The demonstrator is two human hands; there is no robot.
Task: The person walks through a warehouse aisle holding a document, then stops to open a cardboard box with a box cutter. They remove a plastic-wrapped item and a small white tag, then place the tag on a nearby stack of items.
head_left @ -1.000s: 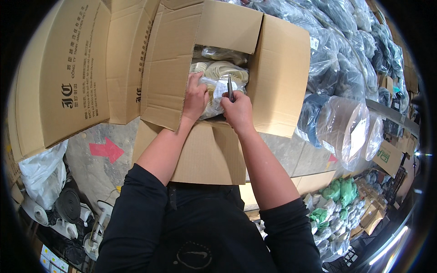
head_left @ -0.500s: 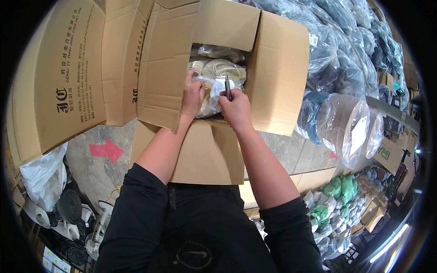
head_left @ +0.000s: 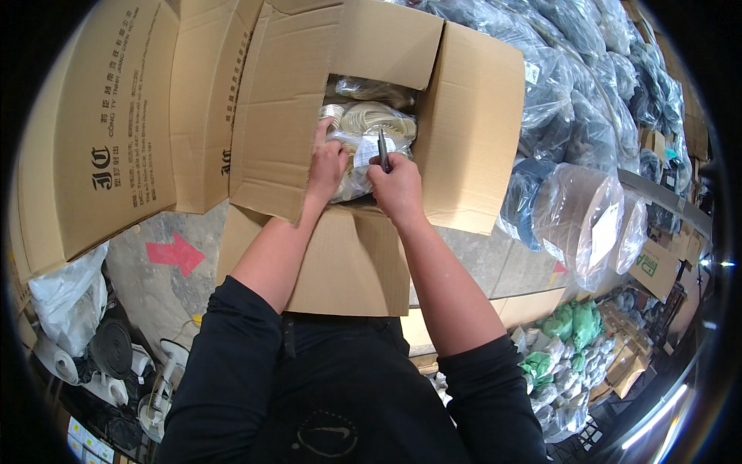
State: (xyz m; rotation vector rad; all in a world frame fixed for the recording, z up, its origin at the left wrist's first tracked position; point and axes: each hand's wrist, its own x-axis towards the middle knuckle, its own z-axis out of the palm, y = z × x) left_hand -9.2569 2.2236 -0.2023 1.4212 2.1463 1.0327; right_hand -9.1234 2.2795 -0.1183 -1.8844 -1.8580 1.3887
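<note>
An open cardboard box (head_left: 479,131) stands in front of me with its flaps folded out. Inside lies a clear plastic bag (head_left: 355,184) of cream-coloured coiled strips (head_left: 379,118), with a white label (head_left: 369,150) on its top. My left hand (head_left: 328,168) rests at the left side of the bag, its index finger stretched forward and the other fingers curled against the plastic. In the fingers of my right hand (head_left: 399,185) is a dark pen (head_left: 382,148), upright over the label's right part. The pen's lower end is hidden by the fingers.
Another open carton (head_left: 127,116) stands on the left. Large clear bags of dark material (head_left: 549,93) are piled at the right, with wrapped rolls (head_left: 576,209) nearer. A red arrow (head_left: 176,254) marks the floor. White rolls and a grey roll (head_left: 116,349) lie at lower left.
My right hand and the pen have shifted slightly left over the label. The left hand stays at the bag; the whole view has moved a little.
</note>
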